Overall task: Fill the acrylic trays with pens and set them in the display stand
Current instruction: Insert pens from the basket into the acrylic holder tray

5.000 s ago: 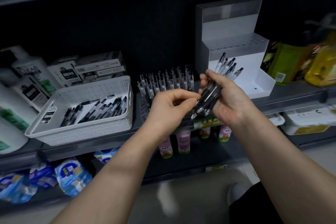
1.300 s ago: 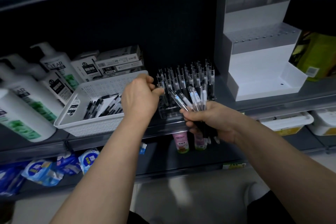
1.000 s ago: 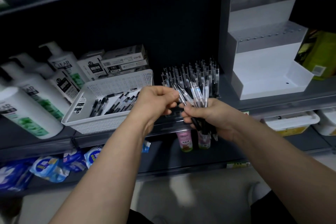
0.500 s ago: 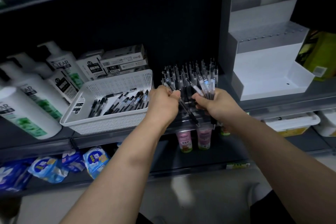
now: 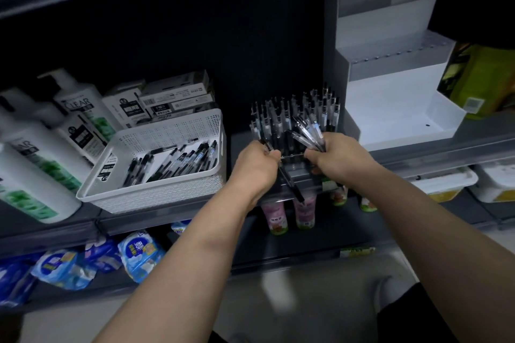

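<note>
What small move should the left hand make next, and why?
Probably lift the pen and stand it in the front row of the acrylic tray: the left hand pinches it slanting below the tray, the front looks unfilled, and the right hand holds more pens.

Clear acrylic tray [image 5: 296,168] mid-shelf, rows of black-and-clear pens [image 5: 281,120] standing upright in it. One pen bundle [image 5: 309,133] fanned at its near right; single pen [image 5: 289,184] slants down past its near edge. White stepped display stand [image 5: 390,108] just right.

At acrylic tray [image 5: 296,159]: left hand [image 5: 255,167] pinches single pen [image 5: 289,184]; right hand [image 5: 338,160] grips pen bundle [image 5: 309,132].
</note>
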